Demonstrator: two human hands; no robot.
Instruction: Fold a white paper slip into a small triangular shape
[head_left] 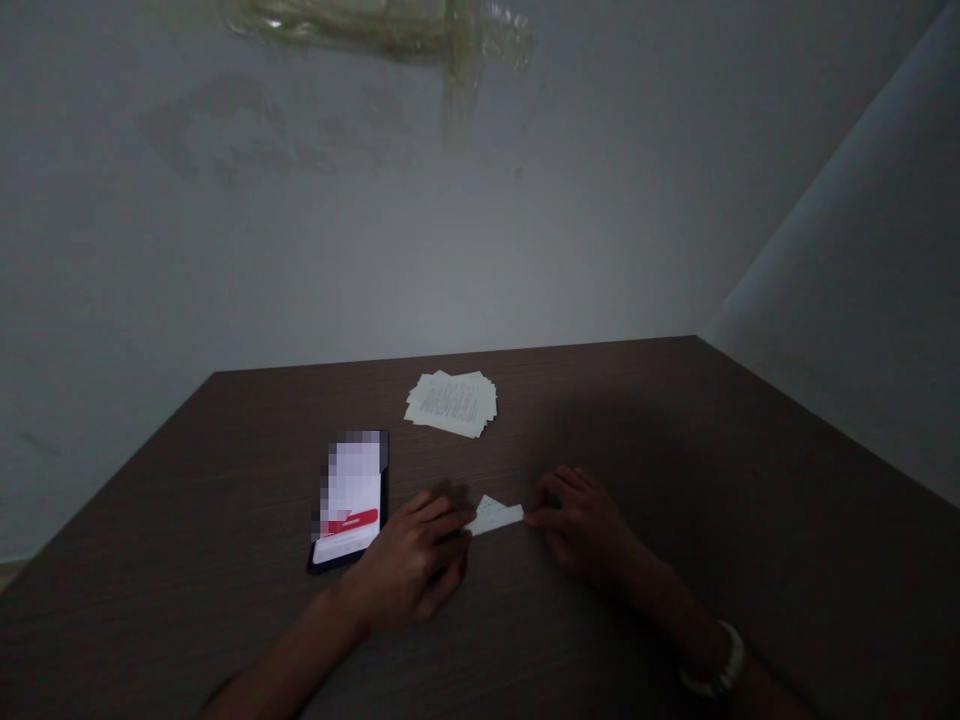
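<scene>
A small folded piece of paper (496, 518) lies low over the table between my two hands, with a pointed flap sticking up behind a straight strip along its front. My left hand (424, 555) grips its left end, fingers curled and pressed together. At the right end, the thumb and finger of my right hand (577, 520) pinch the corner. Faint print shows on the flap. The parts of the paper under my fingertips are hidden.
A fanned stack of printed paper sheets (451, 402) rests farther back on the brown table (637, 400). Left of my left hand lies a phone (351, 490) with its screen lit. A grey wall (585, 240) rises behind the table's far edge.
</scene>
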